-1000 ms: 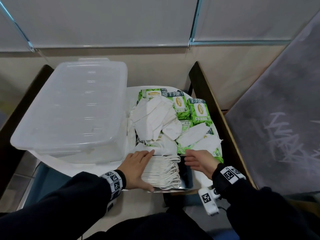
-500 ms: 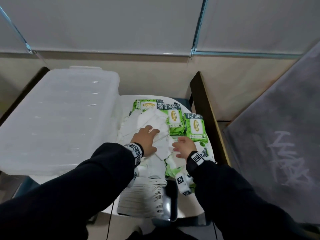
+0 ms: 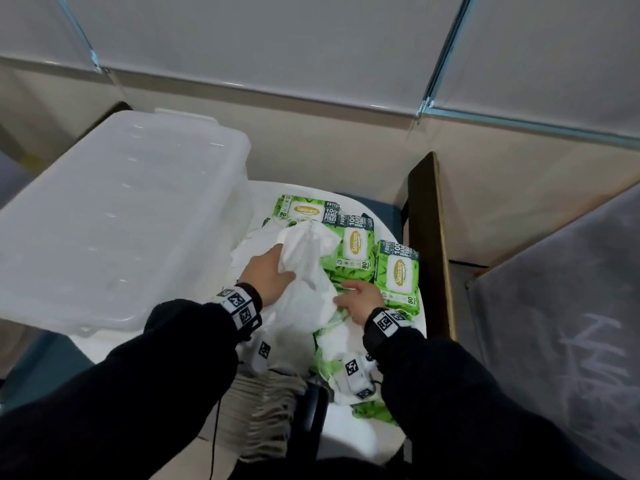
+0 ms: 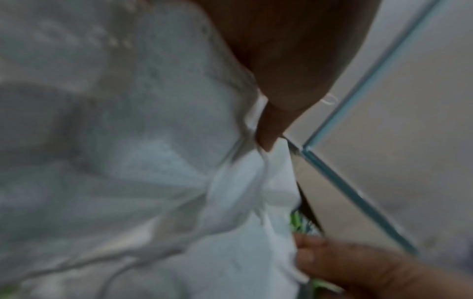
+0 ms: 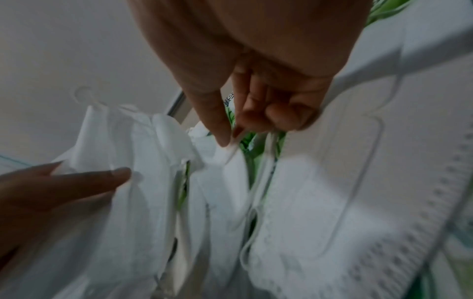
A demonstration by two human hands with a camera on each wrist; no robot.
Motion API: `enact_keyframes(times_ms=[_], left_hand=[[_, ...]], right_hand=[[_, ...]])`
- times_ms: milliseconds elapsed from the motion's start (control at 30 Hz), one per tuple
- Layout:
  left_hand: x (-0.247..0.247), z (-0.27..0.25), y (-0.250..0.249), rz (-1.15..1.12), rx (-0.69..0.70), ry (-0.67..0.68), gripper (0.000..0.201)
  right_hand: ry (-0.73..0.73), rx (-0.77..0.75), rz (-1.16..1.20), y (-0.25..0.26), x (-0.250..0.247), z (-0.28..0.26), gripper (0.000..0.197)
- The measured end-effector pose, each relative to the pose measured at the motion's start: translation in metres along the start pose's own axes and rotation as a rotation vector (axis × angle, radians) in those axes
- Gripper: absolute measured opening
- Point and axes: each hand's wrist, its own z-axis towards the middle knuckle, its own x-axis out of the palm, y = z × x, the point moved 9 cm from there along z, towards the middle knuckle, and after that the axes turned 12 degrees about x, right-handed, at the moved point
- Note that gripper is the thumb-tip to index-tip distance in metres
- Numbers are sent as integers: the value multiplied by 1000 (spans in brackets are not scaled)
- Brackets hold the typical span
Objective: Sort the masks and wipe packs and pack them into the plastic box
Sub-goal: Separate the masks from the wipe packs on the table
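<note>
One plastic box [image 3: 114, 216]; three wipe packs [image 3: 356, 244] clearly visible, maybe more; masks [image 3: 304, 258] uncountable.

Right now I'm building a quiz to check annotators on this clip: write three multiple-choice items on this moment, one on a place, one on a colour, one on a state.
1. Where is the plastic box relative to the wipe packs?
A. to their left
B. to their right
C. on top of them

2. What is the main colour of the wipe packs?
A. blue
B. green
C. red

3. What is the left hand doing?
A. resting flat on the box lid
B. hanging idle
C. gripping a bunch of white masks

Answers: 1 A, the head view shows the box left of the packs. 2 B, the wrappers are leaf green. 3 C, its fingers bunch the white fabric, while the right hand pinches a mask's edge.
</note>
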Motion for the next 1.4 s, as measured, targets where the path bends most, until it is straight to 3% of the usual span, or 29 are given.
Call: enact_keyframes(times_ms=[100, 167, 267, 333, 400, 467, 533, 633, 733, 800, 900, 1067, 1200, 1267, 1400], left_hand=[[-10, -11, -4, -337, -10, -53, 49], [-7, -15, -1, -388, -30, -49, 43], [-7, -14, 20, -207, -145, -59, 48], [-9, -13, 41, -39, -223, -35, 41], [-10, -12, 55, 21, -255, -33, 52], [-16, -12, 54, 102, -207, -80, 71], [-19, -15, 38, 268, -92, -124, 70], [11, -21, 15, 292, 64, 23, 67], [57, -31, 9, 376, 123, 301, 97], [66, -29, 16, 500, 102, 378, 101], [45, -16, 24, 358, 22, 297, 76], [-12, -12, 41, 37, -179, -8, 44], [-30, -18, 51, -349, -248, -239, 40], [-21, -21, 37, -410, -193, -212, 48], [32, -26, 1, -319, -16, 67, 78]], right_hand=[[39, -21, 18, 6, -9, -1, 20], [62, -1, 4, 7, -14, -3, 17], [18, 2, -121, 10, -17, 4, 23], [53, 12, -212, 10, -3, 7, 30], [102, 25, -269, 3, 10, 14, 37], [84, 21, -285, 5, 13, 12, 30], [78, 11, -272, 7, 11, 10, 33], [91, -13, -188, 13, 3, 5, 29], [113, 8, 68, 19, -15, -6, 15], [130, 36, 235, 17, -29, -10, 18], [113, 54, 319, 10, -49, -14, 24], [101, 106, 420, -18, -66, -19, 24], [94, 136, 450, -36, -67, -18, 20], [60, 129, 481, -34, -67, -19, 13], [2, 170, 617, -28, -72, -19, 4]])
